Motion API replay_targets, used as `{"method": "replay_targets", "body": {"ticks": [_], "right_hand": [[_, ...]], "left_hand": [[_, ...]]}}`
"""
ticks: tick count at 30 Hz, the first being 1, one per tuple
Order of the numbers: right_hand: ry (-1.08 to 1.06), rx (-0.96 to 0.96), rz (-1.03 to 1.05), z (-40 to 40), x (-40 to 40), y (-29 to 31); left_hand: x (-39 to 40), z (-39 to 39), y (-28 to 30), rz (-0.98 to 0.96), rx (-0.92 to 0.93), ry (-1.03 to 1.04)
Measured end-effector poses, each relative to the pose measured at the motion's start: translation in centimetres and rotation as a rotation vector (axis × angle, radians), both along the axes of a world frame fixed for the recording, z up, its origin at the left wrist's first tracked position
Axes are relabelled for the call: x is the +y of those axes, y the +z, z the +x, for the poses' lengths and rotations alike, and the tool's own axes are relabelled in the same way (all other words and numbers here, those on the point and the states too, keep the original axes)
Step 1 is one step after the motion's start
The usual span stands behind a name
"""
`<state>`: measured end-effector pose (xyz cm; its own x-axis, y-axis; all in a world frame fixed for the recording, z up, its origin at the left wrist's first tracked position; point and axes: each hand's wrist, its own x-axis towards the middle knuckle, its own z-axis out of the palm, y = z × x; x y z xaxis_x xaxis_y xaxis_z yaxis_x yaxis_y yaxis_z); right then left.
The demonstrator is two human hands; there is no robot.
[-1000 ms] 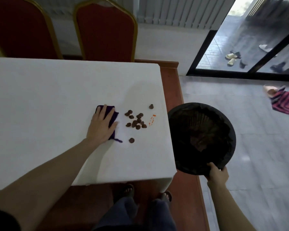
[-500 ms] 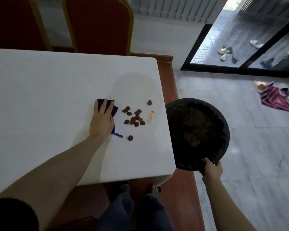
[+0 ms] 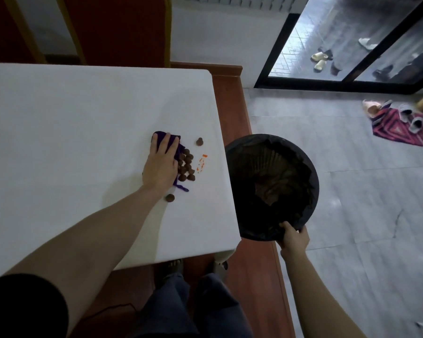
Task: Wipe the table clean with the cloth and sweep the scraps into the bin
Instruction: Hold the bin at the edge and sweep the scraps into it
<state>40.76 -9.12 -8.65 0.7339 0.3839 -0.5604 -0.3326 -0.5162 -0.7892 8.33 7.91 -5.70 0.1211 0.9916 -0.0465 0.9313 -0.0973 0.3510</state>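
My left hand [image 3: 160, 164] presses flat on a purple cloth [image 3: 160, 138] on the white table [image 3: 71, 123]. The cloth's right edge touches a bunched pile of brown scraps [image 3: 186, 167]. One stray brown scrap [image 3: 199, 141] lies farther back and another [image 3: 170, 197] lies nearer me. Small orange flecks [image 3: 201, 162] sit between the pile and the table's right edge. My right hand [image 3: 294, 237] grips the near rim of a round black bin [image 3: 271, 186] lined with a dark bag, held just off the table's right edge.
Two red chairs with gold frames [image 3: 117, 30] stand behind the table. A brown floor strip [image 3: 232, 113] runs along the table's right side. A striped mat [image 3: 403, 128] with slippers lies on the tiled floor near a glass door [image 3: 352, 45].
My left hand has pushed the cloth to the right into the brown scraps, bunching them closer together toward the table's right edge. The bin stays held beside the edge.
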Motion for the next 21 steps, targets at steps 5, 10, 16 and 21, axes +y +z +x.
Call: {"method": "replay_targets", "body": {"ticks": [5, 10, 16, 21], "right_hand": [[-0.014, 0.025, -0.016, 0.3, -0.2, -0.6], [-0.001, 0.016, -0.036, 0.8, -0.1, -1.4], [0.024, 0.029, -0.025, 1.1, 0.2, -1.5], [0.043, 0.066, -0.007, 1.1, 0.6, -1.8]], "left_hand": [[-0.4, 2.8, 0.0, 0.021, -0.041, -0.035], [-1.1, 5.4, 0.2, 0.044, -0.054, -0.056], [-1.8, 8.2, -0.1, 0.044, -0.059, -0.075], [-2.1, 10.4, -0.2, 0.048, -0.079, -0.111]]}}
